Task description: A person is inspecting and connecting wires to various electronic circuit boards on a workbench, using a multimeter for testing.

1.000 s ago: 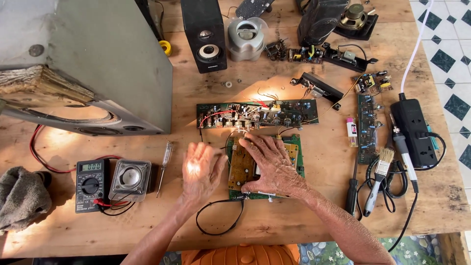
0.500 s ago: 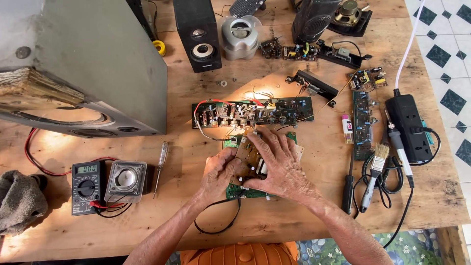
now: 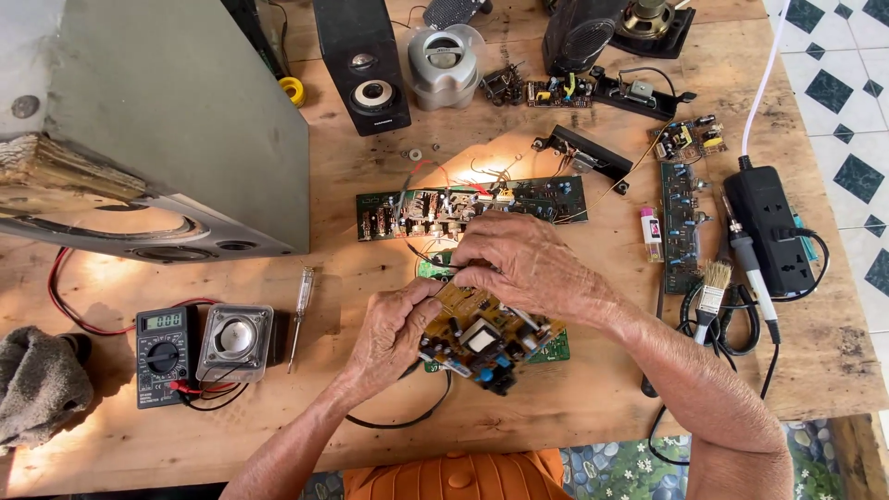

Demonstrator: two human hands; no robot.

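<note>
Lying tilted just below the middle of the frame, a small brown circuit board (image 3: 482, 335) with a white-topped transformer and blue parts is held between both hands. The left hand (image 3: 394, 329) grips its left edge with the fingers curled closed on it, and the right hand (image 3: 528, 268) lies over its upper part with the fingers bent down (I cannot tell how firmly it pinches). Under this board a green circuit board (image 3: 554, 350) rests on the wooden table (image 3: 556, 407), and its corner shows at the right. A thin black cable (image 3: 407, 418) loops on the table below the left hand.

Just above the hands lies a long dark circuit board (image 3: 546, 196) with many small parts and red and white wires. To the right, a narrow green board (image 3: 680, 222) stands lengthwise, then a brush (image 3: 711, 289), a soldering iron (image 3: 748, 264) and a black power strip (image 3: 770, 227).

At the left of the frame, a digital multimeter (image 3: 162, 352) lies beside a small square speaker (image 3: 234, 338), with a screwdriver (image 3: 300, 310) near them. A big grey speaker cabinet (image 3: 167, 139) fills the upper left, a grey cloth (image 3: 37, 384) lies at the left edge, and a black speaker box (image 3: 363, 60) stands at the top.
</note>
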